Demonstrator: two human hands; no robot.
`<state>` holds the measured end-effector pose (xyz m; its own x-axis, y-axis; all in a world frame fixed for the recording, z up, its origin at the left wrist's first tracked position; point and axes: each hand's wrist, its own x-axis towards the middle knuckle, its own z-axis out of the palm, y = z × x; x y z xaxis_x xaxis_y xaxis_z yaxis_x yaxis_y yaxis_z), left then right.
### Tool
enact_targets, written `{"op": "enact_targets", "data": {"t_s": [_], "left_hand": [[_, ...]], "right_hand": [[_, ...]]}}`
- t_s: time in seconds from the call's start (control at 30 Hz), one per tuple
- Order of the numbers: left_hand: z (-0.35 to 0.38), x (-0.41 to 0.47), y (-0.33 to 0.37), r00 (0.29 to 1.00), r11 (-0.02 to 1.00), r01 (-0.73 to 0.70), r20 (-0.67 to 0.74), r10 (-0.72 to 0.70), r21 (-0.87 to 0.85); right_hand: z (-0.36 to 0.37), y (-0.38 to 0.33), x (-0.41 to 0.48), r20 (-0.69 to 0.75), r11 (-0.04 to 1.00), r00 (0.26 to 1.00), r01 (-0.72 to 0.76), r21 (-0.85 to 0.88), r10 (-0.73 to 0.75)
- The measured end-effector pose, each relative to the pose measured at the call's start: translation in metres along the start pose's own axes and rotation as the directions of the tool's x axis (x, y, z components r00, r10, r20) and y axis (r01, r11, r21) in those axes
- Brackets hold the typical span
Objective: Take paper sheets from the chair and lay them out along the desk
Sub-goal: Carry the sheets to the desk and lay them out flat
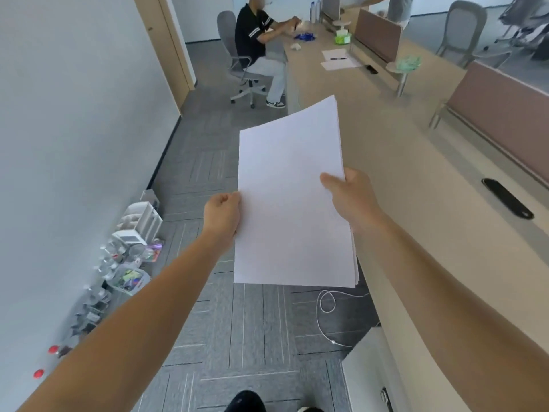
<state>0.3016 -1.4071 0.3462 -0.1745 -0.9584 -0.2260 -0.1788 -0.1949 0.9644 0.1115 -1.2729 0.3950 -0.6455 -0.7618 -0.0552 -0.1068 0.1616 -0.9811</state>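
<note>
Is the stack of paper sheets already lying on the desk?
No, the left hand and the right hand hold the paper stack in the air, off the desk.

1. On my feed the left forearm point(133, 316) and right forearm point(445, 278) are bare, uncovered right to the frame's edge.
2. The left hand point(222, 215) and right hand point(349, 193) are bare as well.
3. At the bottom edge I see a black shoe point(246, 402), with a white tip point(309, 409) just beside it.
</note>
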Motion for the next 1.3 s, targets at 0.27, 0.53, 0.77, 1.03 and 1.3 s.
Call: {"op": "enact_targets", "data": {"t_s": [0.27, 0.53, 0.77, 1.03, 1.3], "left_hand": [[0.085, 0.177, 0.038, 0.982, 0.965, 0.173, 0.108, -0.154, -0.195], [0.159, 0.371, 0.104, 0.885, 0.936, 0.304, 0.417, -0.207, -0.180], [0.244, 0.502, 0.152, 0.793, 0.964, 0.259, 0.584, -0.175, -0.063], [0.340, 0.682, 0.200, 0.854, 0.986, -0.046, 0.519, -0.045, 0.160], [0.404, 0.852, 0.277, 0.915, 0.981, -0.107, 0.401, 0.035, 0.159]], "right_hand": [[0.020, 0.009, 0.177, -0.137, 0.995, 0.989, -0.066, -0.068, 0.056], [0.041, -0.016, 0.368, -0.298, 0.995, 0.954, -0.054, -0.086, 0.026], [0.038, -0.019, 0.519, -0.373, 0.995, 0.926, -0.085, -0.059, 0.057], [0.036, 0.004, 0.745, -0.324, 0.993, 0.939, -0.107, 0.048, 0.117], [0.063, -0.024, 0.958, -0.236, 0.989, 0.961, -0.135, 0.066, 0.147]]}}
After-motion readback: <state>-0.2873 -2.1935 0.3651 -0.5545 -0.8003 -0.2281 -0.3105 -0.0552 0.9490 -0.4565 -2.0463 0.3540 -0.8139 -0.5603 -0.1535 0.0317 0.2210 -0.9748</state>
